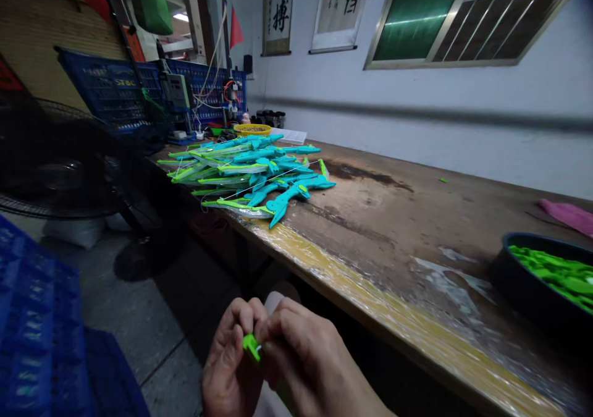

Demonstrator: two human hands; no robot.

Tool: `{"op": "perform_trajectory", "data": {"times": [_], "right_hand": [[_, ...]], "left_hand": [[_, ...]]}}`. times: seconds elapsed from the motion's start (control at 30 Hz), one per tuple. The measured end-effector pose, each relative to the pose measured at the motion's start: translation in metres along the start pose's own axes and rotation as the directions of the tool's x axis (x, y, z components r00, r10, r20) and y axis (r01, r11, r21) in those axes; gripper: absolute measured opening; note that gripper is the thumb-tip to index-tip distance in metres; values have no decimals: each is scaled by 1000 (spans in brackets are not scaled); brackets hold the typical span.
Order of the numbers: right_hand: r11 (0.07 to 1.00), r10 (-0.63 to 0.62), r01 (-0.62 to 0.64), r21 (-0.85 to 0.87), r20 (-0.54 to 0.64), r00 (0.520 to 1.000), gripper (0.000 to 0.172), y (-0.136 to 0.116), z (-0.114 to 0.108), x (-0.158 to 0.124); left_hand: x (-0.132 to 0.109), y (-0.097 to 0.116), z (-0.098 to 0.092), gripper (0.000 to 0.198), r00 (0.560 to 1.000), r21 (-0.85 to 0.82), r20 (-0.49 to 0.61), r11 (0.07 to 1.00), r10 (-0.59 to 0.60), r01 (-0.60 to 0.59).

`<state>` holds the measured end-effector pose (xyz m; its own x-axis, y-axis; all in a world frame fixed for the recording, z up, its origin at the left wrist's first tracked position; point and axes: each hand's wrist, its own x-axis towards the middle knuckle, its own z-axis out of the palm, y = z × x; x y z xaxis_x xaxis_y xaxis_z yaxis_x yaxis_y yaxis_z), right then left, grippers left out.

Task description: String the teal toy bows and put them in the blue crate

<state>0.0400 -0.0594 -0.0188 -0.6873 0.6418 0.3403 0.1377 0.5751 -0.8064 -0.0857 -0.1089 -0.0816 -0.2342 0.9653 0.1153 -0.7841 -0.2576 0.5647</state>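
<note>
My left hand (229, 358) is closed, its thumb and fingers pinching a small bright green plastic part (251, 346) in front of my lap, below the table edge. Against it, my right hand (308, 355) is also closed in a pinch at the part's right end. A tiny pale bit shows between the right fingertips and the part; what it is I cannot make out. Beyond the hands, a pile of turquoise and green toy crossbows (282, 194), with strings and clear wrap on the green limbs, lies on the table.
The wooden table (370, 219) has a taped front edge. At right stands a dark tub (504, 262) of green plastic parts (556, 275). Near the wall sits a yellow basket (252, 129). Blue crates (37, 318) and a black fan (60, 170) stand at left; a pink cloth (567, 214) lies far right.
</note>
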Motion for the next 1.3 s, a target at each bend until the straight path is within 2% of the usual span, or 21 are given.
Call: {"op": "perform_trajectory", "data": {"times": [0.2, 0.5, 0.67, 0.87, 1.13, 1.3], "right_hand": [[990, 52, -54, 133, 16, 999, 18, -1, -1, 0], [986, -53, 60, 156, -47, 997, 10, 3, 13, -9], [986, -109, 115, 121, -58, 992, 10, 4, 16, -10], [990, -137, 138, 12, -76, 988, 13, 5, 16, -6], [985, -156, 154, 73, 17, 988, 18, 13, 2, 6], [975, -216, 217, -43, 17, 976, 21, 14, 2, 15]], "left_hand": [[0, 3, 3, 25, 999, 8, -9, 999, 37, -37], [-3, 8, 3, 23, 998, -35, 37, 998, 49, -48], [-5, 3, 4, 25, 998, -69, -36, 996, 58, -60], [-1, 3, 8, 21, 996, -68, -50, 995, 69, -72], [6, 7, 5, 23, 997, 71, -65, 997, 32, -27], [7, 7, 2, 20, 991, 90, -134, 996, 15, -3]]}}
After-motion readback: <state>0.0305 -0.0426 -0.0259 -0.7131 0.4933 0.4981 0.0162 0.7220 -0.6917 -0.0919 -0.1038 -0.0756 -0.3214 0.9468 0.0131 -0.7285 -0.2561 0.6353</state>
